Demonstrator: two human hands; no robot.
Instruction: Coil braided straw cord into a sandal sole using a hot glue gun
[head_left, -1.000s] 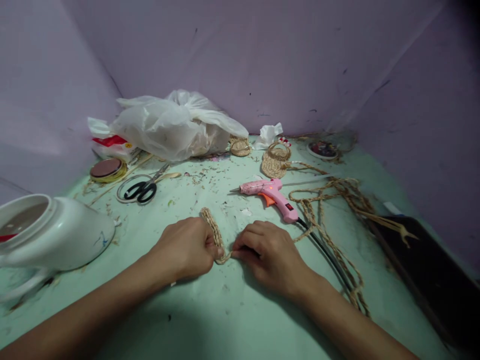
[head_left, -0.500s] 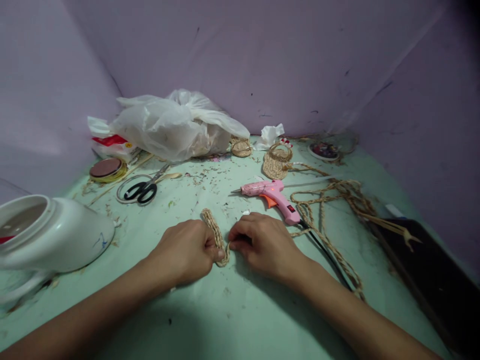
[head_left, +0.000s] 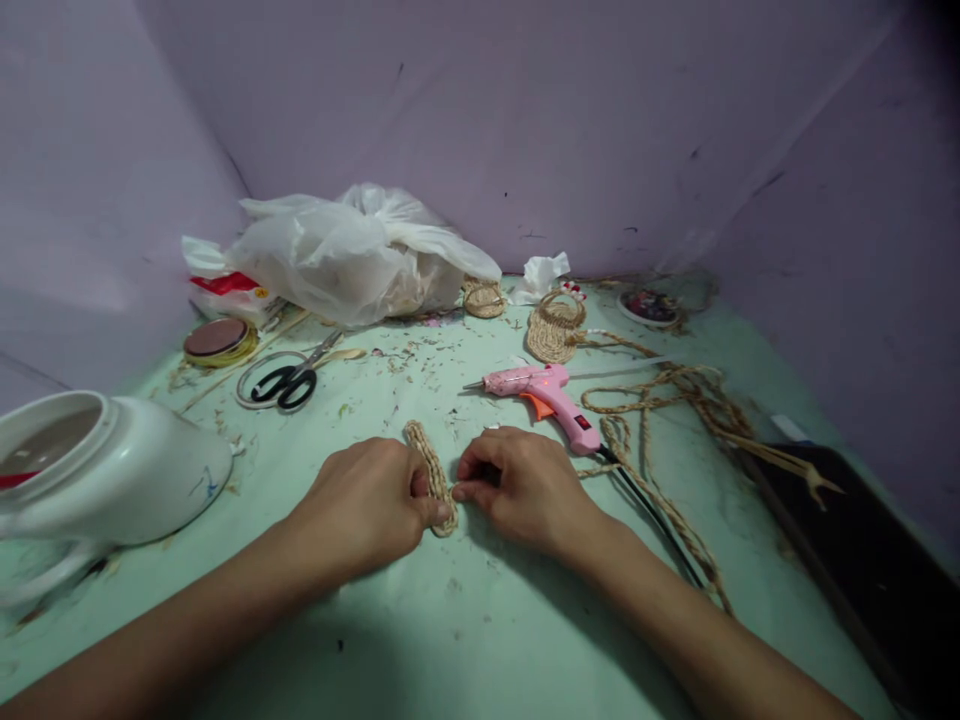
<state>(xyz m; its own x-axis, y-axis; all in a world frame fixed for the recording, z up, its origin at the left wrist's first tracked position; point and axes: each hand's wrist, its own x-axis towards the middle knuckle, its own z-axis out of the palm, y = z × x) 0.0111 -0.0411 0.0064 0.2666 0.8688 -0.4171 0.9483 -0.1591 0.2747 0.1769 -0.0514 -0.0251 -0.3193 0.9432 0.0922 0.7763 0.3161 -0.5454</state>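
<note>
A narrow, coiled strip of braided straw rope (head_left: 427, 452) lies on the green tabletop between my hands. My left hand (head_left: 375, 498) is closed on its left side, thumb pressed near the lower end. On the other side my right hand (head_left: 525, 488) pinches the rope's loose end, with thumb and forefinger together close against the strip's edge. Just beyond my right hand rests a pink glue gun (head_left: 562, 403), its nozzle pointing left. Loose braided rope (head_left: 646, 425) trails over the table to the right of it.
Black-handled scissors (head_left: 289, 382), a tape roll (head_left: 217, 342) and a white jug (head_left: 157, 465) are on the left. A plastic bag (head_left: 352, 255) sits at the back, near woven straw slippers (head_left: 551, 335). A dish (head_left: 649, 306) and a dark flat board (head_left: 847, 550) lie right.
My right hand has moved slightly left, bringing the loose rope end in against the strip, so the small gap there has narrowed. My left hand stays nearly still.
</note>
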